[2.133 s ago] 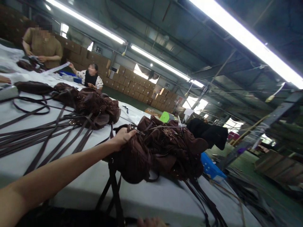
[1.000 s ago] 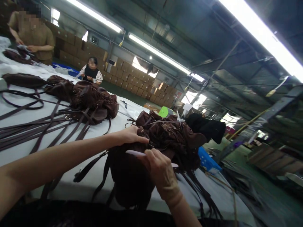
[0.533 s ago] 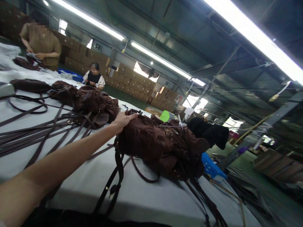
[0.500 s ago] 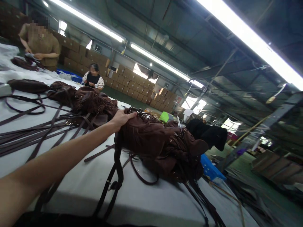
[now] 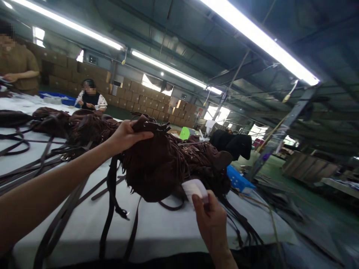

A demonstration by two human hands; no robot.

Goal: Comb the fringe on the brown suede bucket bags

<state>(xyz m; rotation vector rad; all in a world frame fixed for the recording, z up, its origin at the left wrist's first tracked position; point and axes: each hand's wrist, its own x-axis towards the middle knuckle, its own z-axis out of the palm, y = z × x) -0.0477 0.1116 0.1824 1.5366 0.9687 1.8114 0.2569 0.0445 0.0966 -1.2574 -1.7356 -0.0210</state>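
My left hand (image 5: 126,137) is closed on the upper edge of a dark brown fringed bag (image 5: 151,168), thumb on the near side. The bag hangs tilted toward me, and its strap (image 5: 111,190) trails down over the table. Lower right, my right hand (image 5: 213,218) pinches a small white piece (image 5: 193,188), perhaps cloth or paper, close to the bag's lower right side. Behind and right of this bag lie more brown bags (image 5: 213,153) with fringes and metal rings. Another heap of brown bags (image 5: 89,129) is on the left.
The white-covered table (image 5: 168,231) carries many loose straps (image 5: 60,209). A blue basket (image 5: 239,181) and black fabric (image 5: 231,144) are at the right, with a green object (image 5: 184,133) behind the bags. Two people (image 5: 19,67) work across the table; stacked cartons (image 5: 140,97) line the back.
My left hand has raised and tilted one brown bag up from the pile. My right hand has come into view with the white piece. The view has swung to the right.
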